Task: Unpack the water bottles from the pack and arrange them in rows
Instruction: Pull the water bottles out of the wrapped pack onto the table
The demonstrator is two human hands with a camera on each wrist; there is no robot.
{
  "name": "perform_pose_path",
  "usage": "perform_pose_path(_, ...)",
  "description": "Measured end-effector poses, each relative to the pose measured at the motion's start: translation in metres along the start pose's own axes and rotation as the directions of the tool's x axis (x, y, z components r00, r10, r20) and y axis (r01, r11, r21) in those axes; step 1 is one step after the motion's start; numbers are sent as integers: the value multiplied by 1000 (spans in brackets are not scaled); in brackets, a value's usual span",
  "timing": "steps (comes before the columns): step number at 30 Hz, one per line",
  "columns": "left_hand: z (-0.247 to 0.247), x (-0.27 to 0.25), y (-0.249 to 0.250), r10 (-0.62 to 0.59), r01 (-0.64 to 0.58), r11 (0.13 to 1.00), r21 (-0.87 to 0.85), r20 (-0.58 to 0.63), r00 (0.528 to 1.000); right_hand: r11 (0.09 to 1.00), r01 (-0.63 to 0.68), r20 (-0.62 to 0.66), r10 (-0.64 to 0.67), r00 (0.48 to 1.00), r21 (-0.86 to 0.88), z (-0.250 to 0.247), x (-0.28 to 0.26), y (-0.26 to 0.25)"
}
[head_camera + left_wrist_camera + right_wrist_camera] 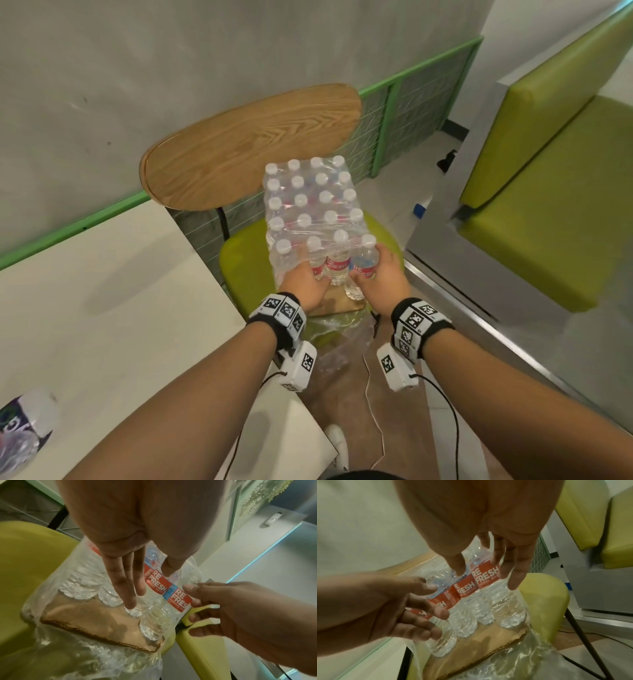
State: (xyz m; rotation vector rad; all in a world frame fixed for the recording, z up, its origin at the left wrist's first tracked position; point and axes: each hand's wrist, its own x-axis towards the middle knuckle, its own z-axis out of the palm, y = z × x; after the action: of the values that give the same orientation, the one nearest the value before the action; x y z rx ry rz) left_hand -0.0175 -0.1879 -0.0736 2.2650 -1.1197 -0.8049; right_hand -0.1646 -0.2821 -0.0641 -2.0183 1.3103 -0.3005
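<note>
My left hand hides one bottle's base, fingers straight against it. My right hand wraps an end bottle. The torn pack of bottles stands on the chair.

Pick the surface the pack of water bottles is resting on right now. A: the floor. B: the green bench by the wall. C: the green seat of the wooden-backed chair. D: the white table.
C: the head view shows the pack standing on the green seat below the wooden backrest, with the white table to its left bare of bottles and both hands at the pack's torn front row.
</note>
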Motion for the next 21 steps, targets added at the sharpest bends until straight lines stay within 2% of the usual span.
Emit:
perform_pose_path(5,4,-1,2,-20,21,1000,4,-125,992,999,-33,-141,36,989,27,5,6,-5)
perform_pose_path(9,6,-1,-2,-24,24,1000,2,-110,994,999,22,-171,-17,985,28,5,2,-4)
perform_pose_path(12,4,-3,-4,39,-36,999,38,-87,995,994,73,-102,-64,993,81,3,-4,1)
perform_pose_path(16,3,-10,-8,134,-125,988,92,-93,987,992,110,7,-110,994,58,-1,-16,9)
perform_pose_path(21,12,-27,-11,215,-218,964,153,38,976,989,141,88,-144,986,42,-11,-17,13)
